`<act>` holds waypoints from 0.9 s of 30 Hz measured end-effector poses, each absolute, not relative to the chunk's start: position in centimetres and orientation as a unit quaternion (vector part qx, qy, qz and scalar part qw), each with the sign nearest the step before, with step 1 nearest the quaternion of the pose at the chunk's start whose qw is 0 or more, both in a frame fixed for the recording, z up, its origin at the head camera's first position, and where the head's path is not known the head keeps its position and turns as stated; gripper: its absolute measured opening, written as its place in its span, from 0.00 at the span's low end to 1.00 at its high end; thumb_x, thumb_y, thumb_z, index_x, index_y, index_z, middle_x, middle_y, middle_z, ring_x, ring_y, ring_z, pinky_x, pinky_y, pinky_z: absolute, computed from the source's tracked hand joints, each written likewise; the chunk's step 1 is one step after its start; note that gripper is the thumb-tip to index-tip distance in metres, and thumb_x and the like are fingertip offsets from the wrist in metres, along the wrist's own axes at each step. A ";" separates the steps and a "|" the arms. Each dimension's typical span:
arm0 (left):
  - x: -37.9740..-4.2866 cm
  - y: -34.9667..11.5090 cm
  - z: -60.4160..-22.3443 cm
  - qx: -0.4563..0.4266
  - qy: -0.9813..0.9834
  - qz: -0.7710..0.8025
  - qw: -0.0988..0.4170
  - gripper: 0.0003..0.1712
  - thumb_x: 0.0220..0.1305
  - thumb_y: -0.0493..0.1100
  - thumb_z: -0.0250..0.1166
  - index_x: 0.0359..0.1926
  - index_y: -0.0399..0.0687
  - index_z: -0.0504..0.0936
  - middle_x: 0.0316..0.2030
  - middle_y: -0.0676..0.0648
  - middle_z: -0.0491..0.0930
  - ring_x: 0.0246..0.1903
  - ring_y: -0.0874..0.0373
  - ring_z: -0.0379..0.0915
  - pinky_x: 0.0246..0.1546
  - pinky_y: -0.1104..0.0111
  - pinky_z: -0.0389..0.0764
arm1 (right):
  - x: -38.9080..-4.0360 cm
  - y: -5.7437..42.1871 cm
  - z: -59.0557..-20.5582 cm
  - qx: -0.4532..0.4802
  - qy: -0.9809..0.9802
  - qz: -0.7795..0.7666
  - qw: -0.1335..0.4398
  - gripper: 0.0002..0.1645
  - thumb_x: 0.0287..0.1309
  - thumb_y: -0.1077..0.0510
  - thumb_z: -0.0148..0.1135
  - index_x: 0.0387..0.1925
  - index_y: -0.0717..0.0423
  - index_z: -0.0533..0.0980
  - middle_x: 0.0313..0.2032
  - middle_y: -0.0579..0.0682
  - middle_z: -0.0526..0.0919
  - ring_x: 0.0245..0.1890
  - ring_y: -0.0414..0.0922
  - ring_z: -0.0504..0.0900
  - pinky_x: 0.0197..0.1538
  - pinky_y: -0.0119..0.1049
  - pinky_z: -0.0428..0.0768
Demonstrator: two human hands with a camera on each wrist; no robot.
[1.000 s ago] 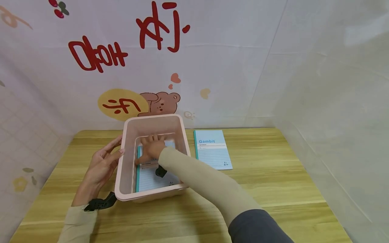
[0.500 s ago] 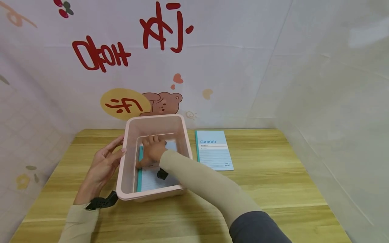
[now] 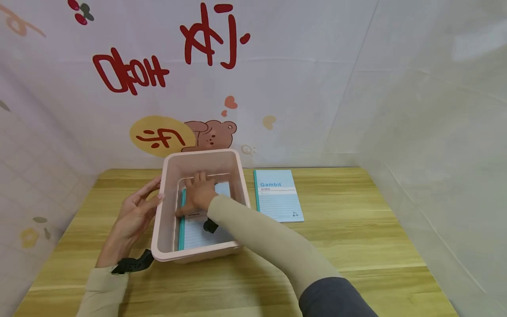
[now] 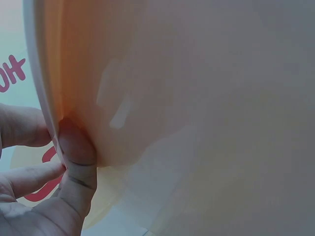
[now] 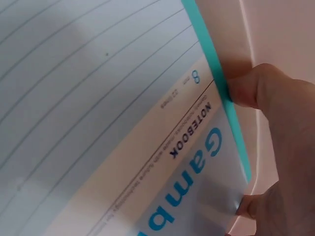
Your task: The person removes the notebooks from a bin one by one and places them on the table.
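A pale pink plastic storage bin (image 3: 157, 226) stands on the table in the head view, with a light-blue notebook (image 3: 194, 235) inside it. My left hand (image 3: 134, 215) holds the bin's left side; in the left wrist view the thumb (image 4: 78, 142) and fingers pinch its edge. Reaching into the bin, my right hand (image 3: 199, 193) lies over the notebook's upper part. The right wrist view shows the thumb (image 5: 246, 91) against the teal spine and a fingertip at the top corner, gripping the notebook. The other fingers are out of that view.
A second light-blue "Gambit" notebook (image 3: 279, 200) lies on the wooden table (image 3: 340, 246), to the right of the bin. Behind the table hangs a white printed backdrop (image 3: 301, 88), and a pale sheet (image 3: 435, 132) closes off the right side.
My right hand's fingers have shifted slightly around the notebook's top end inside the bin. The left hand and the bin keep their place; the head view has swayed a little.
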State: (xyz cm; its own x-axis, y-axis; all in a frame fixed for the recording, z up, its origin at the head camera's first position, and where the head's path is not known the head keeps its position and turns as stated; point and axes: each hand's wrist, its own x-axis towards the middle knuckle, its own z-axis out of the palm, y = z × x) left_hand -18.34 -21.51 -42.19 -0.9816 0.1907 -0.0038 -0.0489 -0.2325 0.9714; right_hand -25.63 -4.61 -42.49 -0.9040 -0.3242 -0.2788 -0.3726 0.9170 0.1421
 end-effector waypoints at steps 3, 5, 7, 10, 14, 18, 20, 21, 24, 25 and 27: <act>-18.3 -21.4 -42.2 0.059 0.618 0.780 0.076 0.40 0.74 0.34 0.60 0.80 0.39 0.54 0.60 0.52 0.67 0.49 0.67 0.80 0.51 0.75 0.85 | -25.5 -4.4 -42.4 -0.176 0.972 0.101 0.121 0.68 0.42 0.08 0.52 0.77 0.40 0.58 0.70 0.49 0.65 0.68 0.47 0.63 0.68 0.51 0.75; -18.3 -21.4 -42.2 0.061 0.620 0.778 0.074 0.39 0.74 0.34 0.60 0.80 0.39 0.54 0.60 0.52 0.67 0.49 0.66 0.80 0.51 0.75 0.85 | -25.4 -4.3 -42.4 -0.167 0.973 0.092 0.129 0.70 0.43 0.08 0.52 0.80 0.41 0.53 0.75 0.49 0.62 0.71 0.48 0.64 0.72 0.52 0.71; -18.3 -21.4 -42.2 0.063 0.621 0.778 0.073 0.39 0.74 0.34 0.60 0.80 0.39 0.55 0.60 0.51 0.67 0.50 0.66 0.80 0.51 0.75 0.85 | -25.5 -4.2 -42.5 -0.154 0.974 0.076 0.144 0.73 0.44 0.08 0.51 0.82 0.41 0.45 0.79 0.50 0.57 0.75 0.50 0.62 0.74 0.54 0.67; -18.3 -21.3 -42.2 0.064 0.618 0.780 0.074 0.39 0.74 0.34 0.60 0.80 0.39 0.54 0.60 0.51 0.67 0.50 0.66 0.80 0.51 0.75 0.85 | -25.8 -4.1 -42.7 -0.139 0.975 0.064 0.161 0.75 0.42 0.08 0.52 0.82 0.39 0.39 0.80 0.50 0.54 0.77 0.53 0.60 0.75 0.58 0.66; -18.3 -21.3 -42.2 0.063 0.613 0.784 0.076 0.39 0.74 0.34 0.60 0.80 0.39 0.54 0.60 0.51 0.68 0.50 0.66 0.79 0.52 0.75 0.85 | -26.5 -4.1 -43.2 -0.133 0.975 0.088 0.152 0.77 0.39 0.06 0.51 0.82 0.37 0.38 0.79 0.50 0.57 0.76 0.51 0.61 0.74 0.61 0.66; -18.3 -21.3 -42.3 0.060 0.619 0.780 0.074 0.39 0.74 0.34 0.60 0.80 0.39 0.55 0.60 0.51 0.67 0.50 0.66 0.78 0.52 0.75 0.85 | -27.0 -4.2 -43.5 -0.139 0.978 0.095 0.125 0.73 0.38 0.06 0.51 0.79 0.37 0.46 0.75 0.50 0.64 0.71 0.50 0.66 0.73 0.58 0.68; -18.3 -21.3 -42.3 0.058 0.625 0.775 0.074 0.39 0.74 0.35 0.61 0.80 0.40 0.55 0.60 0.52 0.67 0.51 0.66 0.78 0.52 0.76 0.84 | -27.1 -4.2 -43.5 -0.153 0.978 0.088 0.113 0.70 0.40 0.07 0.51 0.78 0.37 0.49 0.74 0.51 0.64 0.70 0.51 0.67 0.71 0.56 0.68; -18.3 -21.3 -42.2 0.057 0.628 0.773 0.075 0.39 0.74 0.35 0.61 0.80 0.41 0.55 0.61 0.52 0.66 0.51 0.66 0.77 0.52 0.76 0.84 | -27.2 -4.2 -43.5 -0.161 0.978 0.081 0.109 0.68 0.42 0.08 0.51 0.77 0.37 0.50 0.74 0.51 0.64 0.69 0.51 0.66 0.70 0.55 0.68; -18.3 -21.4 -42.2 0.055 0.634 0.768 0.077 0.39 0.74 0.37 0.61 0.80 0.42 0.55 0.61 0.52 0.66 0.52 0.65 0.77 0.52 0.75 0.84 | -27.3 -4.3 -43.2 -0.185 0.975 0.073 0.097 0.64 0.45 0.09 0.51 0.77 0.35 0.53 0.74 0.52 0.63 0.69 0.52 0.66 0.68 0.53 0.67; -18.3 -21.4 -42.2 0.055 0.634 0.767 0.078 0.39 0.74 0.37 0.61 0.80 0.42 0.55 0.61 0.52 0.66 0.52 0.65 0.77 0.52 0.75 0.84 | -27.4 -4.3 -43.1 -0.191 0.974 0.074 0.093 0.63 0.46 0.10 0.51 0.77 0.35 0.52 0.74 0.52 0.63 0.68 0.53 0.66 0.68 0.53 0.67; -18.3 -21.5 -42.1 0.055 0.634 0.767 0.078 0.39 0.74 0.36 0.61 0.80 0.42 0.55 0.61 0.52 0.66 0.52 0.66 0.78 0.52 0.75 0.84 | -27.6 -4.3 -42.9 -0.201 0.974 0.069 0.083 0.62 0.47 0.10 0.51 0.77 0.34 0.52 0.74 0.53 0.64 0.69 0.53 0.66 0.67 0.53 0.67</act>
State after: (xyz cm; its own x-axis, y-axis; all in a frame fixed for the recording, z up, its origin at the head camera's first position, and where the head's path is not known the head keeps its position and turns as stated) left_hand -18.28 -21.47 -42.14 -0.9817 0.1898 -0.0137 -0.0490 -0.1830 0.9819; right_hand -27.56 -4.30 -42.90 -0.9051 -0.3803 -0.1901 -0.4032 0.9096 0.1003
